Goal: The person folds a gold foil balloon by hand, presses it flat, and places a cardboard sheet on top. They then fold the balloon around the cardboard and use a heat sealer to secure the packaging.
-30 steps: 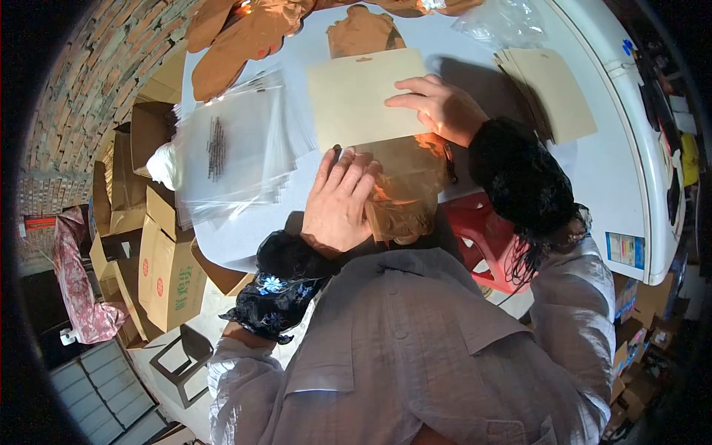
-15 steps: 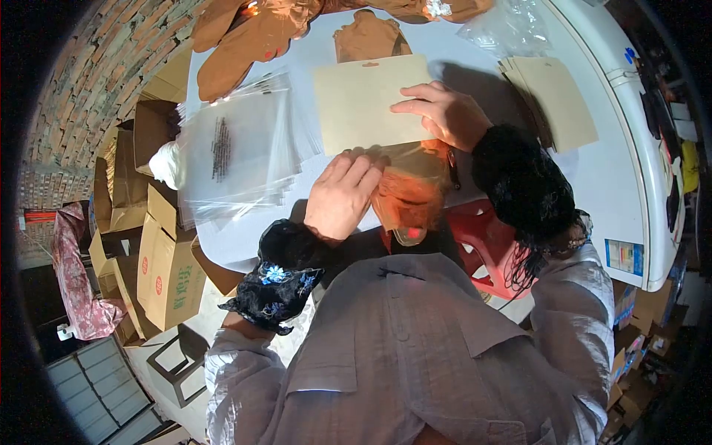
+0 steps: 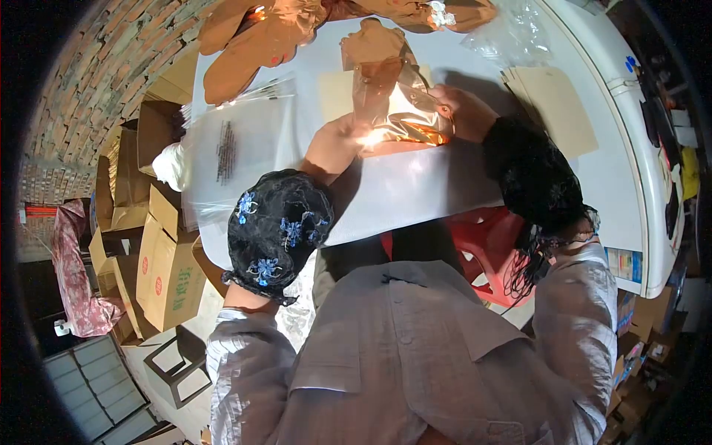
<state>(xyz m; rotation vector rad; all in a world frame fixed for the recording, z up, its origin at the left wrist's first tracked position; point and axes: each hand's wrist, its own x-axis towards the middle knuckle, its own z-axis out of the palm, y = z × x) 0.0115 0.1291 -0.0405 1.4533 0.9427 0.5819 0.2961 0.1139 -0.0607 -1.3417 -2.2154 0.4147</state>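
Note:
Shiny brown stockings [image 3: 400, 111] are folded up over a cream card [image 3: 335, 93] on the white table. Part of the same fabric [image 3: 374, 43] sticks out beyond the card's far edge. My left hand [image 3: 335, 147] grips the near left side of the stockings, its fingertips partly hidden by the fabric. On the right side, my right hand [image 3: 461, 113] is closed on the fabric's edge. Both wrists wear black lacy cuffs with blue flowers.
Left of the card lies a stack of clear plastic bags [image 3: 256, 144]. More cream cards [image 3: 560, 107] are piled at right. Other brown stockings [image 3: 256, 55] and crumpled clear plastic [image 3: 512, 33] lie at the far side. A red stool [image 3: 486, 245] stands under the near edge; cardboard boxes [image 3: 167, 259] stand left.
The stockings hung toward me over the near edge; now they are folded away from me across the card. Both hands have moved from the card onto the fabric, the left going farther forward.

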